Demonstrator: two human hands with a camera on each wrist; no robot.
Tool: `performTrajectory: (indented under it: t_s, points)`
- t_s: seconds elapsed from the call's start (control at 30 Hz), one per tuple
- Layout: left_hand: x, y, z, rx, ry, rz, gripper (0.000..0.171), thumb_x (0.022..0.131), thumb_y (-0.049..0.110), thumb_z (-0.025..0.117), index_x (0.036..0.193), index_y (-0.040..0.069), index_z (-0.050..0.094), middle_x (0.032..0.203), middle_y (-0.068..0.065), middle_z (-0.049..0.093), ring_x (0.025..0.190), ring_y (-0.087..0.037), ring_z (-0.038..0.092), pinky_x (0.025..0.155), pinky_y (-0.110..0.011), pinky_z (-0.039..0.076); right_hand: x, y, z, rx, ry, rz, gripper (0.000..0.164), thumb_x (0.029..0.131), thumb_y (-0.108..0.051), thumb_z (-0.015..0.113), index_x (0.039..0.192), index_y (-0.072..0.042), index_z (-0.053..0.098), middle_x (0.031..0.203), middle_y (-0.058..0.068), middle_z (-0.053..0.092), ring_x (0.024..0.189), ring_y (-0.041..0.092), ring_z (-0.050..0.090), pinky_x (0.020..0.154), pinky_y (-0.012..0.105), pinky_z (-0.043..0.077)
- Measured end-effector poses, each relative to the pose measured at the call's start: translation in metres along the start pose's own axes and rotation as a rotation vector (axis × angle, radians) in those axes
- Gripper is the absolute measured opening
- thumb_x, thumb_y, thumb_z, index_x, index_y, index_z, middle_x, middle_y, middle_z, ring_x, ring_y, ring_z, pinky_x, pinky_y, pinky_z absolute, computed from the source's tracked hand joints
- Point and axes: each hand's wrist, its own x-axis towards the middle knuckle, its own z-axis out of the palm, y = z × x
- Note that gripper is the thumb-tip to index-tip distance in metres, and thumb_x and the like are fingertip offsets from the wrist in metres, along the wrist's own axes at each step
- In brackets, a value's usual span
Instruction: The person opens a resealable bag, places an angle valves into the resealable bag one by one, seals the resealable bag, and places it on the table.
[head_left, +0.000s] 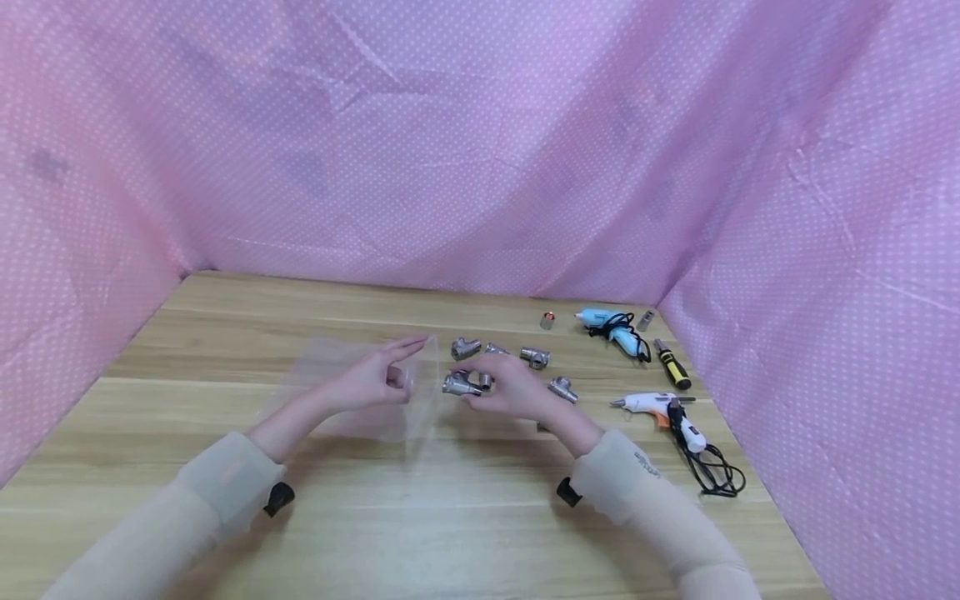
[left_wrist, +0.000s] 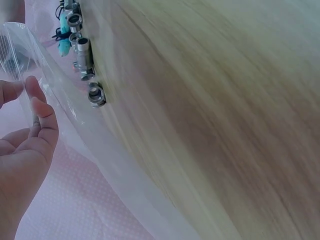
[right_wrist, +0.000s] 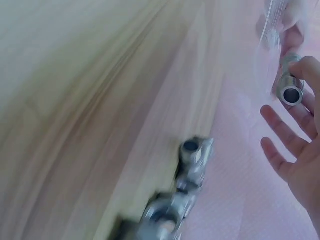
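Note:
A clear plastic bag (head_left: 378,423) lies to the left of centre in the head view, its mouth raised toward the right. My left hand (head_left: 367,382) holds the film near that mouth; the left wrist view has the thin film (left_wrist: 75,107) running past the fingers. At the bag's mouth, my right hand (head_left: 513,387) grips a metal pipe fitting (head_left: 459,383) between thumb and fingers. In the right wrist view the round open end of this fitting (right_wrist: 291,92) faces the camera. Several similar metal fittings, one of them a tee (head_left: 562,388), lie around and behind the right hand.
On the right stand a blue glue gun (head_left: 618,332) with a black cord, a white glue gun (head_left: 652,404) with its cable, and a yellow-black screwdriver (head_left: 673,367). A small red-topped metal piece (head_left: 547,321) is at the back. Pink dotted cloth (head_left: 450,167) encloses the table.

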Motion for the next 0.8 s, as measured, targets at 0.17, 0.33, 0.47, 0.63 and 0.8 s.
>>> performTrajectory:
  t_s: [0.17,0.33,0.47,0.63,0.8]
  points:
    - [0.001,0.004,0.001,-0.037,-0.031,-0.005,0.091,0.076,-0.002,0.067,0.152,0.012,0.018,0.156,-0.017,0.011,0.079,-0.016,0.064,0.072,-0.027,0.056,0.016,-0.004,0.011,0.019,0.003,0.044,0.044,0.078,-0.020,0.073,0.120,-0.011,0.065,0.111,0.001,0.068,0.098,0.012,0.062,0.086,0.025,0.050]
    - [0.001,0.007,0.001,-0.084,-0.050,-0.010,0.090,0.076,-0.004,0.065,0.152,0.012,0.018,0.156,-0.016,0.011,0.082,-0.020,0.064,0.074,-0.027,0.055,0.027,-0.005,0.026,0.030,-0.077,0.110,0.042,0.078,-0.019,0.073,0.118,-0.009,0.065,0.113,0.003,0.068,0.090,0.012,0.064,0.085,0.024,0.051]
    - [0.000,0.007,0.001,-0.102,-0.070,-0.001,0.090,0.077,-0.007,0.063,0.152,0.009,0.016,0.156,-0.018,0.010,0.082,-0.020,0.063,0.074,-0.027,0.055,0.033,-0.009,0.034,0.008,-0.127,0.146,0.041,0.079,-0.019,0.072,0.118,-0.008,0.064,0.108,0.004,0.069,0.079,0.009,0.063,0.075,0.020,0.052]
    - [-0.003,0.010,-0.007,-0.004,-0.026,-0.001,0.088,0.075,-0.005,0.063,0.151,0.013,0.022,0.153,-0.015,0.020,0.068,-0.012,0.056,0.062,-0.023,0.052,0.035,-0.012,0.035,-0.024,-0.131,0.203,0.045,0.078,-0.025,0.075,0.118,-0.006,0.064,0.103,0.004,0.070,0.084,0.009,0.063,0.075,0.017,0.051]
    - [-0.009,0.013,-0.015,0.075,-0.040,0.014,0.087,0.075,-0.006,0.062,0.150,0.010,0.023,0.155,-0.010,0.019,0.063,-0.009,0.047,0.056,-0.020,0.045,0.032,-0.010,0.028,0.016,-0.122,0.177,0.051,0.077,-0.024,0.076,0.120,-0.001,0.061,0.103,0.007,0.068,0.088,0.013,0.063,0.078,0.023,0.053]
